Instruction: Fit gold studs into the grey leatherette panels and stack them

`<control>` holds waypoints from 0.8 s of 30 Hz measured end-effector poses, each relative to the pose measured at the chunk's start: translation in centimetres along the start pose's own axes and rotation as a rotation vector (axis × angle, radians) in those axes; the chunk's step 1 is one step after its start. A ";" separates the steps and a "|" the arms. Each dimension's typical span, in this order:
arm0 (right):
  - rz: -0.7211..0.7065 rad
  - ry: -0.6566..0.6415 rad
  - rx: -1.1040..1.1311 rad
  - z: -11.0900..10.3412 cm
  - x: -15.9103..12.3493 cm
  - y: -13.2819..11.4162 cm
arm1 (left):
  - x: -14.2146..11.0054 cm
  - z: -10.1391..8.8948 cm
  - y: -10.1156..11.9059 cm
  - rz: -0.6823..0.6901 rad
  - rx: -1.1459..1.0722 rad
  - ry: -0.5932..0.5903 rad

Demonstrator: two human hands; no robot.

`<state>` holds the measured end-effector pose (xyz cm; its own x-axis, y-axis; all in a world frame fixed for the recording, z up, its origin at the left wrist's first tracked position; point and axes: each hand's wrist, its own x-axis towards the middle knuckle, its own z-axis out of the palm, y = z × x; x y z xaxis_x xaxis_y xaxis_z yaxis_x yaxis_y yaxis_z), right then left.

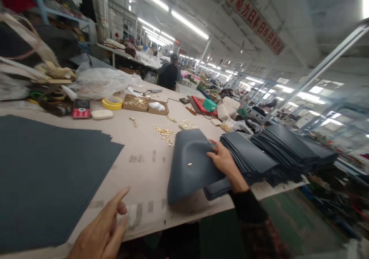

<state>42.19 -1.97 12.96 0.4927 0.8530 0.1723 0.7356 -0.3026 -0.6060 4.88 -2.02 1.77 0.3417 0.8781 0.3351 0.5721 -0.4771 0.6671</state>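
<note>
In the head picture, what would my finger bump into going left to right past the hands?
Flat dark blue-grey sheets, bare left hand, curved dark blue-grey sheet, bare right hand, thick layered dark blue-grey stack.

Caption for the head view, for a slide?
Right hand holding a dark panel beside stacked panels; empty left hand near the table edge.

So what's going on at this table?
A person's right hand grips a dark panel, which has a small gold piece on its face. The left hand looks empty, near the dark sheets. Panel stacks lie to the right; loose gold bits lie beyond the panel.
</note>
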 end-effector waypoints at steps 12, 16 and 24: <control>-0.179 -0.093 -0.105 3.5 -2.9 1.5 | -0.4 -2.2 1.2 -0.181 -0.407 -0.181; -0.705 -0.358 0.225 10.9 -8.6 -7.9 | -0.5 -2.7 0.9 -0.176 -0.462 -0.221; -1.244 -0.506 0.352 16.5 -11.1 -15.5 | -1.7 -4.9 -0.7 -0.310 -0.480 -0.188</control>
<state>17.64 0.23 7.65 -0.6688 0.5622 0.4864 0.3701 0.8192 -0.4380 0.21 -3.01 3.95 0.3644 0.9311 -0.0172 0.2800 -0.0919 0.9556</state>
